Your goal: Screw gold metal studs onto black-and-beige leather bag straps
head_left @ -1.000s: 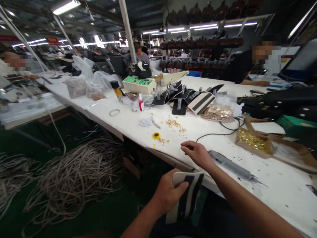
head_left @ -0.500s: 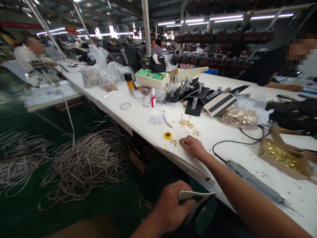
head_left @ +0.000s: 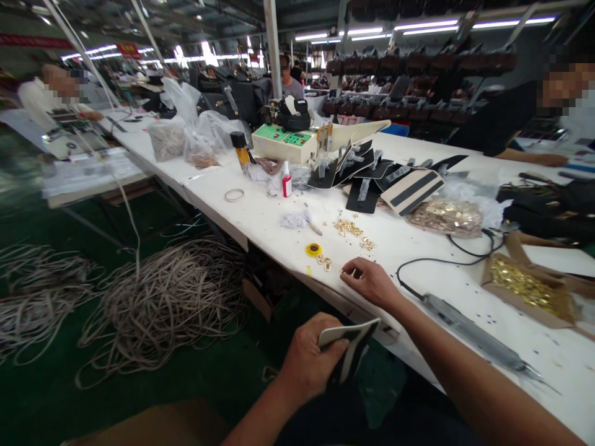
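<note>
My left hand (head_left: 309, 359), closed with the thumb on top, grips a bent flat panel (head_left: 357, 347), cream with dark strips, in front of the table edge. Above the table's near edge, my right hand (head_left: 369, 280) pinches a small gold metal piece (head_left: 343, 271) at its fingertips; its exact shape is too small to tell. Left of those fingers lie several gold rings (head_left: 327, 265) beside a yellow round dish (head_left: 313, 249) with a dark middle. Farther back are loose piles of little gold fittings (head_left: 348, 227).
A grey pen-shaped power tool (head_left: 478, 328) with a cable lies right of my right forearm. Near it is a cardboard box (head_left: 553, 319) of gold parts. Black and cream panels (head_left: 411, 193) are heaped behind. Cord coils (head_left: 162, 310) cover the floor left. A co-worker (head_left: 499, 124) sits across.
My right hand has drawn slightly back from the gold rings, fingers pinched. My left hand has risen toward the table edge with the panel, which now shows more of its dark strips.
</note>
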A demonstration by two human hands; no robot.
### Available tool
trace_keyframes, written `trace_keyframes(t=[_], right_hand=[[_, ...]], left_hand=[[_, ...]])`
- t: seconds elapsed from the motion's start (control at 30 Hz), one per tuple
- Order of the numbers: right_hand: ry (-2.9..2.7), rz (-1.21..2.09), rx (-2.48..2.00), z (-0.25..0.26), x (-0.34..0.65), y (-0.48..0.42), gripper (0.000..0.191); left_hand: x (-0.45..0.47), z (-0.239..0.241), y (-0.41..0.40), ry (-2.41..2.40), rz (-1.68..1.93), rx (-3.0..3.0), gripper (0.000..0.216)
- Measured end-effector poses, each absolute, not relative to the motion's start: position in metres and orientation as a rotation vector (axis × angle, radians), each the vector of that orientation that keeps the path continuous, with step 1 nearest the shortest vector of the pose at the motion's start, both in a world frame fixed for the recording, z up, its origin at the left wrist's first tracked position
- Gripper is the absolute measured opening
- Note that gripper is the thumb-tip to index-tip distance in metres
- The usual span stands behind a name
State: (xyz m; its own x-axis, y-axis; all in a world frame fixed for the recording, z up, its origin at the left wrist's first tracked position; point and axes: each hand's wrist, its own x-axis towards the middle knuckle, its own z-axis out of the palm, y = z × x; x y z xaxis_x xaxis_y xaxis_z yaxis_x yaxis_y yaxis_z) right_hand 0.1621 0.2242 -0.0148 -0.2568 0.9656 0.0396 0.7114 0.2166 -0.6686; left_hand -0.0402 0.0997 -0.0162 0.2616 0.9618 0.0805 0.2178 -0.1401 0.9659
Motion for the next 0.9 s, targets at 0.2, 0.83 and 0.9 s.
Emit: trace_keyframes(t=[0.2,0.83,0.9], right_hand=[[-2.051,1.253,-1.349,0.042,0.19,0.161,0.014],[-1.447,1.885,-1.137,0.046,0.256,0.059,0.026],[-1.435,1.834,-1.152,0.046,0.258,0.052,0.03]], left_hand=[[-0.044,-0.007,0.114,0.92,1.161,1.991,0.02],[0.003,0.026,0.073,0.439,1.133,2.434,0.03],[0.006,0.028,0.07,0.432,1.126,2.45,0.03]])
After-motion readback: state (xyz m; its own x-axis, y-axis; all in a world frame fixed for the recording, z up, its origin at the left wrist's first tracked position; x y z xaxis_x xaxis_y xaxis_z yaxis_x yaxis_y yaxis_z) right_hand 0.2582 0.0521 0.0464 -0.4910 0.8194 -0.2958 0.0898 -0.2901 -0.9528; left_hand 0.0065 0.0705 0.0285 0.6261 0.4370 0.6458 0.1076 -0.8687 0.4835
